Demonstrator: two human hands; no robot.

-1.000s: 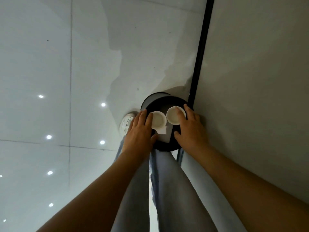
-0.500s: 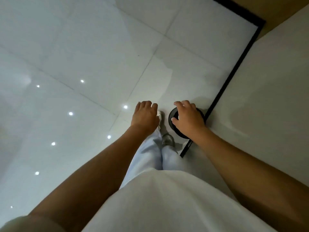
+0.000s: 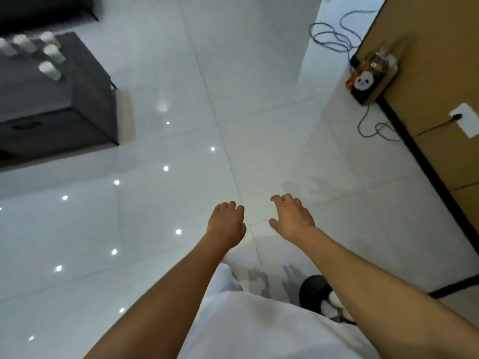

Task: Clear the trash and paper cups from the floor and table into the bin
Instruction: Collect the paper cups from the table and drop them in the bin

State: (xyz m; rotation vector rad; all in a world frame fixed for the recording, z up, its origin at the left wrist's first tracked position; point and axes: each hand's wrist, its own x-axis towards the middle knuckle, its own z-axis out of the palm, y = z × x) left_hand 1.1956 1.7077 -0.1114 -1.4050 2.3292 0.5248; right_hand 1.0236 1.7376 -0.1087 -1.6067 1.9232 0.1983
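Both hands out in front over the white floor, holding nothing: my left hand [image 3: 227,222] w/ fingers loosely curled, my right hand [image 3: 291,216] w/ fingers spread & relaxed. Black bin [image 3: 312,291] sits by my right forearm near the wall, something white inside. Five paper cups [image 3: 49,69] stand on the dark table [image 3: 85,99] far left, well apart from me

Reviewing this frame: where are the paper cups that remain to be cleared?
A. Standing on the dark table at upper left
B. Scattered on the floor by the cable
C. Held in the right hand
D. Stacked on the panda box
A: several pale paper cups stand on the dark table at upper left, while both the left hand and right hand hold nothing.
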